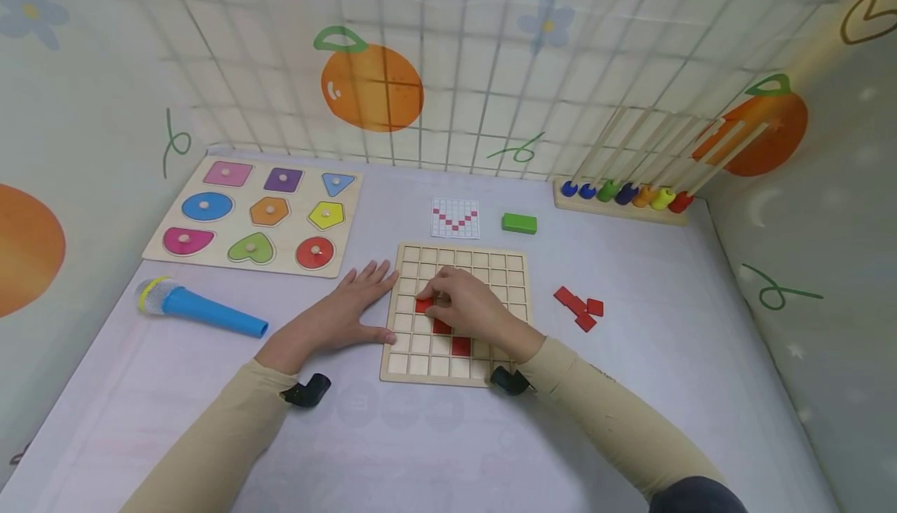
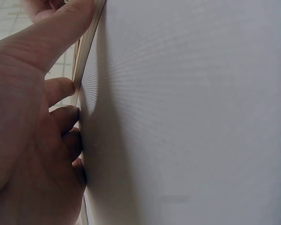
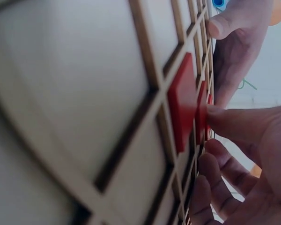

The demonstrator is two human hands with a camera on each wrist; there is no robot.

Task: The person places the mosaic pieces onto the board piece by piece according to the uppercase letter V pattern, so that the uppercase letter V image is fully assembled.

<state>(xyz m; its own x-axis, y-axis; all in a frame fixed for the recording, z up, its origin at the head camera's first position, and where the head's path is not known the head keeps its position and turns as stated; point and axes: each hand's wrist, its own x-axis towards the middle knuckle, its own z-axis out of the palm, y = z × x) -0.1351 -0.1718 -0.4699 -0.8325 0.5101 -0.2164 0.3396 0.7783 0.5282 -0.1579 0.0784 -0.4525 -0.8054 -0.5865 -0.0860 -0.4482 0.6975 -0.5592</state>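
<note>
A wooden grid board (image 1: 506, 272) lies on the table in front of me. Three red tiles sit in its cells in a diagonal line: one (image 1: 423, 305) under my right fingertips, one (image 1: 441, 327) below it, and one (image 1: 460, 346) lower still. My right hand (image 1: 437, 295) rests on the board with curled fingers and pinches the top tile (image 3: 202, 112). Flat on the table, my left hand (image 1: 357, 303) has straight fingers against the board's left edge (image 2: 86, 51). Several loose red tiles (image 1: 578, 307) lie to the right of the board.
Behind the board lie a red-and-white pattern card (image 1: 455, 218) and a green block (image 1: 519, 223). A shape puzzle (image 1: 255, 213) is at the back left, a blue toy microphone (image 1: 199, 309) at the left, and a bead frame with rods (image 1: 624, 194) at the back right. Padded walls enclose the table.
</note>
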